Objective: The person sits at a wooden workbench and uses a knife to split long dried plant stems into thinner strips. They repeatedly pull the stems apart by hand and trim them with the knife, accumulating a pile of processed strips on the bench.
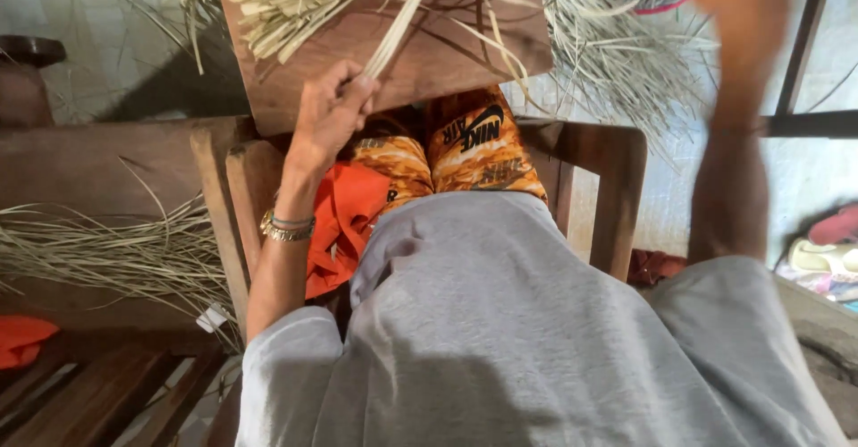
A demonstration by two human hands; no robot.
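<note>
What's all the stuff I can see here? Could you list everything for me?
Pale strips: a large bunch, straw-coloured, on the board at top.
Wooden board: one, brown, across the lap.
Loose strips: a pile, straw-coloured, on the bench at left.
Wooden bench: one, dark brown, left.
Wooden chair: one, brown, under the person.
Orange cloth: one, beside the thigh.
Bangles: a few, metal, on the left wrist.
Left hand: pinching one strip.
Right hand: raised at top right, blurred.
</note>
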